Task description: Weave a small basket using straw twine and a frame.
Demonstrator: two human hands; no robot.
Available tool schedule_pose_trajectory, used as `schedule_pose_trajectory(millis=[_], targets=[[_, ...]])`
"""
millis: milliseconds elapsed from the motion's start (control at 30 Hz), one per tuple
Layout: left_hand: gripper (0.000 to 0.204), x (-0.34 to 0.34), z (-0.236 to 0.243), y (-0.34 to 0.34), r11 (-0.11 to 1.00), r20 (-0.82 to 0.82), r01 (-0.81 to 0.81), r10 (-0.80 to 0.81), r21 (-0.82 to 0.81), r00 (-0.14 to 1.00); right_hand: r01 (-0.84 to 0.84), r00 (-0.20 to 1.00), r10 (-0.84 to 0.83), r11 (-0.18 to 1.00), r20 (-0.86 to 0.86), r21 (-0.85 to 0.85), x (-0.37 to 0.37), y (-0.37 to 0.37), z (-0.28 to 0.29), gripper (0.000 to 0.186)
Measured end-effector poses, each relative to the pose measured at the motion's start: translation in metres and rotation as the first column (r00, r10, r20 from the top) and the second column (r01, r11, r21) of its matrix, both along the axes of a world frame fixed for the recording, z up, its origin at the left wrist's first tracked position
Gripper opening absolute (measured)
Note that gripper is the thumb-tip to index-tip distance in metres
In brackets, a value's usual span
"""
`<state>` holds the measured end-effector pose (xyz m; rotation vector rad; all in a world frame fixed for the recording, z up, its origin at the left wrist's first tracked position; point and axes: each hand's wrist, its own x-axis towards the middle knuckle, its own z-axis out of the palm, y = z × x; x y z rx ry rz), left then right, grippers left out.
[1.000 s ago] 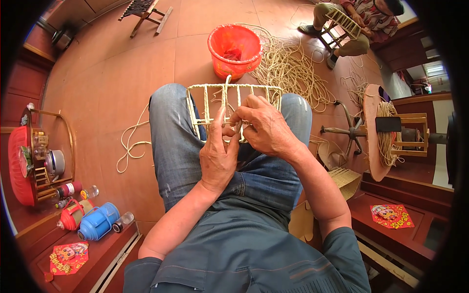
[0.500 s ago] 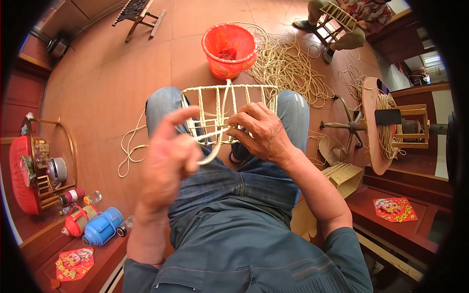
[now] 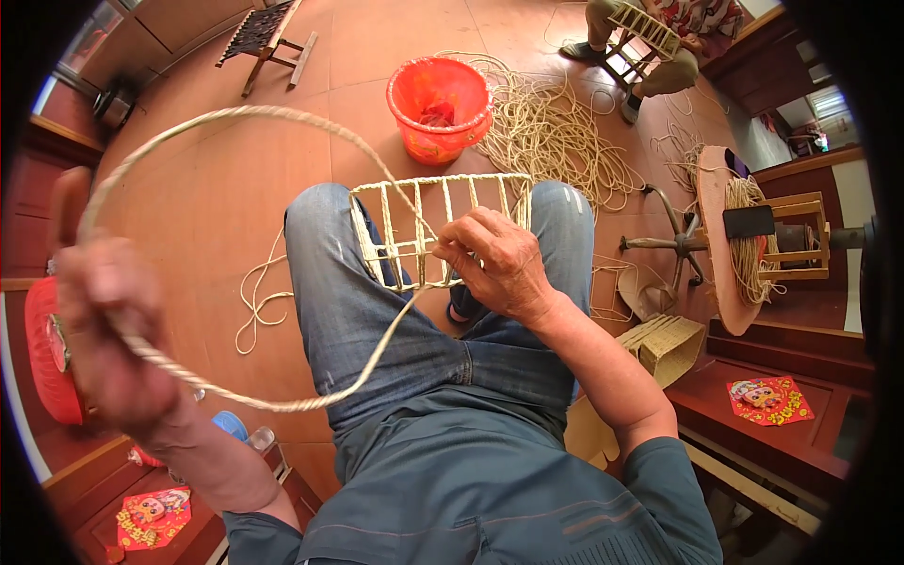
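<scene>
A small frame wound with pale twisted cord (image 3: 433, 179) rests between my knees, with cord strands running across it. My right hand (image 3: 499, 259) is closed over the frame's middle, thumb and fingers pinching cord there. Far out to the left, my left hand (image 3: 118, 320) is blurred but appears closed around a pale cord (image 3: 299, 407). From it the cord sweeps in a big loop, one side rising over the floor and down to the frame, the other passing low across my lap. My right fingers hide where the strands meet.
Beyond my knees stand a red bucket (image 3: 438, 141) and a heap of loose cord (image 3: 556, 132). Another person (image 3: 650, 66) sits at the upper right with a similar frame. On the right are an oval board (image 3: 723, 311) and a woven basket (image 3: 673, 348); a webbed stool (image 3: 259, 33) stands far left.
My left hand has swung from near the frame far out to the left, drawing the cord into a wide loop. The right hand stays at the frame.
</scene>
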<state>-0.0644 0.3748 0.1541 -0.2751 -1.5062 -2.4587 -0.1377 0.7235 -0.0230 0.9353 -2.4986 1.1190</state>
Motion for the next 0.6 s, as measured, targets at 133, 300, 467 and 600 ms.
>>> schedule_pose_trajectory(millis=[133, 300, 467, 600], targets=[[0.066, 0.006, -0.052, 0.064, 0.93, 0.298, -0.041, 0.159, -0.366, 0.941, -0.032, 0.999, 0.032, 0.999, -0.02, -0.007, 0.001, 0.003, -0.003, 0.012], [0.047, 0.013, -0.115, 0.111, 0.964, 0.553, 0.261, -0.189, -0.053, 0.811, -0.067, 0.993, 0.071, 0.997, -0.097, 0.043, -0.001, 0.006, -0.006, 0.017], [0.033, 0.024, -0.161, 0.133, 0.939, 0.633, 0.315, -0.327, 0.136, 0.701, -0.084, 0.99, 0.1, 0.985, -0.098, 0.148, -0.002, 0.008, -0.003, 0.016], [0.035, 0.031, -0.178, 0.153, 0.937, 0.596, 0.289, -0.121, -0.194, 0.794, -0.094, 0.996, 0.092, 0.985, 0.016, 0.142, -0.001, 0.005, 0.003, 0.017]])
